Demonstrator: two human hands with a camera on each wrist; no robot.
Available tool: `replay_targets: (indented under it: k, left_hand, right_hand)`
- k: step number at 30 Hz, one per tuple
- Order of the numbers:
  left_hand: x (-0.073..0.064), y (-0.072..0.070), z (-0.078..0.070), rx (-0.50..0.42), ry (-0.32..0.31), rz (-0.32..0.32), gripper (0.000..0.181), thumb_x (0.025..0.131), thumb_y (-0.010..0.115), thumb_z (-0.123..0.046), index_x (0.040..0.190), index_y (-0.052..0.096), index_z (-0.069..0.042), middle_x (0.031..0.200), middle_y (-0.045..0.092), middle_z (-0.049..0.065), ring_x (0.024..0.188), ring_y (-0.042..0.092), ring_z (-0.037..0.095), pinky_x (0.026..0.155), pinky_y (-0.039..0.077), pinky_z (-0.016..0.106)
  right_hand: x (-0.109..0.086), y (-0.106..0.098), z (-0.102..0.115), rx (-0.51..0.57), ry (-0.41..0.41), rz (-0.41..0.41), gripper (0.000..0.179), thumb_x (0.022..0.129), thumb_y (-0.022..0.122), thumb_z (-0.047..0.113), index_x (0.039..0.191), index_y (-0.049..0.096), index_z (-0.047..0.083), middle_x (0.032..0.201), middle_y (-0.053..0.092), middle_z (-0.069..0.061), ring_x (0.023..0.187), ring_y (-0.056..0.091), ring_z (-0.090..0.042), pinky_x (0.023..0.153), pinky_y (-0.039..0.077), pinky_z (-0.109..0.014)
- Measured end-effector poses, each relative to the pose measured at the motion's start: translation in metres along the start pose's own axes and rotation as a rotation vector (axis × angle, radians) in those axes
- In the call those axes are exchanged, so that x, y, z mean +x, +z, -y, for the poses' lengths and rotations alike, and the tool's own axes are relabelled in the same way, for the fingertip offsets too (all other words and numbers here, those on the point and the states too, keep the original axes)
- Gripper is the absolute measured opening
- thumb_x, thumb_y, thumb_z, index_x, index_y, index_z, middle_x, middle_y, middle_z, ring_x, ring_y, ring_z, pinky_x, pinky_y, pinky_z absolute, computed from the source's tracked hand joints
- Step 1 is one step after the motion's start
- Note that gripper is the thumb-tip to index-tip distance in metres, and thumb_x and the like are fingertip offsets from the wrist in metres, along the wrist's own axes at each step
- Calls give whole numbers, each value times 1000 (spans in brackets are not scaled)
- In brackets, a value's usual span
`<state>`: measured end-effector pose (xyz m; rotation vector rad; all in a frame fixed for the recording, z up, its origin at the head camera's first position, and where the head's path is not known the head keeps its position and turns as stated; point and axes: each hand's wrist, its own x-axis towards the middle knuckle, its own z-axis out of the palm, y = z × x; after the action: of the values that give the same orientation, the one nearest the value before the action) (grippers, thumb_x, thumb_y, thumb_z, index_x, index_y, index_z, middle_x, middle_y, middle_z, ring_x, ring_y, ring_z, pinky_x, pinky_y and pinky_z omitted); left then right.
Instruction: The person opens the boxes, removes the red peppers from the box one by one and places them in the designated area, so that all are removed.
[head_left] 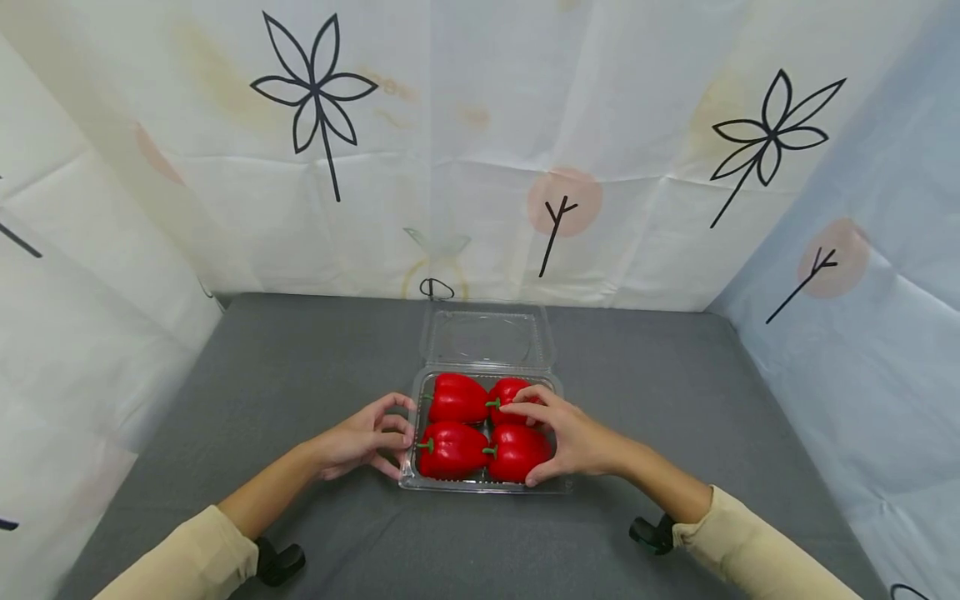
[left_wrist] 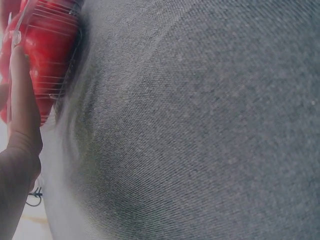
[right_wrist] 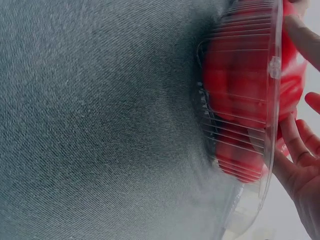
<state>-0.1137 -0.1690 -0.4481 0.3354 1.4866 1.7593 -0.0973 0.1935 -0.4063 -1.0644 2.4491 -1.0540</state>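
Four-sided and clear, a plastic clamshell box (head_left: pixel 491 487) holds several red bell peppers with green stems, in two rows. My left hand (head_left: pixel 372 437) is at its left side, fingers loosely bent and fingertips touching the rim; in the left wrist view one finger (left_wrist: pixel 24 100) lies along the wall. Over the right side reaches my right hand (head_left: pixel 573 437), fingers spread. Its fingertips are at the back right pepper (head_left: pixel 504 390), and its thumb is by the front right pepper (head_left: pixel 519 454). The back left pepper (head_left: pixel 457 398) and front left pepper (head_left: pixel 452 451) lie untouched.
The box's transparent lid (head_left: pixel 487 335) is folded back onto the grey tabletop (head_left: pixel 337 358). Patterned white curtains (head_left: pixel 465 125) hang behind and at both sides. Each wrist wears a dark strap, such as the left one (head_left: pixel 279 563).
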Motion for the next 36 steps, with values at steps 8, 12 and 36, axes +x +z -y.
replay_targets:
  k: [8,12,36]
  left_hand:
    - [0,0,1,2,-7,-2,44,98,58,-3,132,30,-5,101,59,10,77,64,22,73,60,48]
    - [-1,0,1,2,-4,-5,44,99,58,-3,132,29,-5,100,59,9,77,64,21,72,60,48]
    - [-1,0,1,12,-1,-16,45,98,60,-4,132,30,-5,100,59,10,76,64,22,71,61,47]
  right_hand:
    - [2,3,-2,-16,30,8,84,70,91,25,142,51,12,139,41,-4,108,57,-22,86,56,-32]
    - [3,2,-2,-8,29,16,83,70,91,26,141,52,12,138,41,-4,113,53,-24,85,56,-31]
    - [10,1,-3,23,50,46,62,67,89,28,119,56,19,132,42,2,114,49,-21,84,56,-30]
